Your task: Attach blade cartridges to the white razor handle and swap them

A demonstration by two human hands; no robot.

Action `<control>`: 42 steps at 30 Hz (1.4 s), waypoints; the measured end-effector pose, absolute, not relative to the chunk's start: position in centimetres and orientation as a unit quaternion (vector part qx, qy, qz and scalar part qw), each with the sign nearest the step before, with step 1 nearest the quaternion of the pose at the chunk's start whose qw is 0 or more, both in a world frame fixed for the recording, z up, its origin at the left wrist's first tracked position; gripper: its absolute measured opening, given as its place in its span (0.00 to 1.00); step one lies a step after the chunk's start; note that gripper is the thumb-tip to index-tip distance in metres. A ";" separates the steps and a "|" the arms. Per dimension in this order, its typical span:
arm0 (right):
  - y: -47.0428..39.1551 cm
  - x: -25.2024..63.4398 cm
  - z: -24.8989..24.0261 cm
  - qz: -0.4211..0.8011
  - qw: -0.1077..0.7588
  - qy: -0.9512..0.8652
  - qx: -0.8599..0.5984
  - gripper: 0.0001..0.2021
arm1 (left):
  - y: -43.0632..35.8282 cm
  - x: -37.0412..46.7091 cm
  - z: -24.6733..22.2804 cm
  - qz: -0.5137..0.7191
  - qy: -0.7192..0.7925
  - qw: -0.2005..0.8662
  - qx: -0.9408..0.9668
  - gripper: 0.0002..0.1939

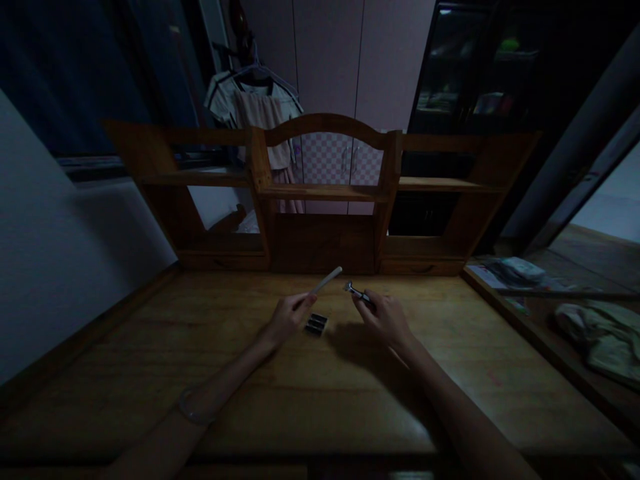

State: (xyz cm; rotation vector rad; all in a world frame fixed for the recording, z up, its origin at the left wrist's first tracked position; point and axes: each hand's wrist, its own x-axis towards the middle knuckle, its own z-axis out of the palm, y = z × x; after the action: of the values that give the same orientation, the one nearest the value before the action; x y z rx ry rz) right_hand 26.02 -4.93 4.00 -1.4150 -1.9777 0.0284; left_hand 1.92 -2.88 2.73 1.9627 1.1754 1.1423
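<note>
My left hand (290, 316) is closed round the lower end of a thin whitish stick (327, 279), which points up and to the right. In my right hand (385, 317) is a dark-handled razor (359, 293), its metallic head pointing left toward the stick. The razor head and the stick are apart. Below and between the hands, a small black tray with several slots (317, 325) lies on the wooden desk (320, 400).
A wooden shelf unit (325, 193) stands along the desk's back edge. Clothes (265, 107) hang behind it. To the right, beyond the desk's raised edge, lie a plastic-wrapped bundle (520, 270) and crumpled fabric (600, 333).
</note>
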 end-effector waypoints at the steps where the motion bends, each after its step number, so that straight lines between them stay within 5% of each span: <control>1: -4.9 26.0 4.0 0.001 0.335 -0.763 -0.552 0.16 | -3.0 2.0 2.8 0.422 0.435 0.291 0.740 0.21; 42: -4.9 26.2 3.8 -0.010 0.319 -0.773 -0.549 0.20 | -2.9 1.5 2.8 0.365 0.457 0.222 0.780 0.24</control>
State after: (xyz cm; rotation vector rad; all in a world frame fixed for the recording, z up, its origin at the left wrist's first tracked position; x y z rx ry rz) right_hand 26.19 -4.88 3.84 -1.4430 -2.0315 -0.0260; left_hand 1.54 -2.86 2.80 2.1547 1.2633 1.0078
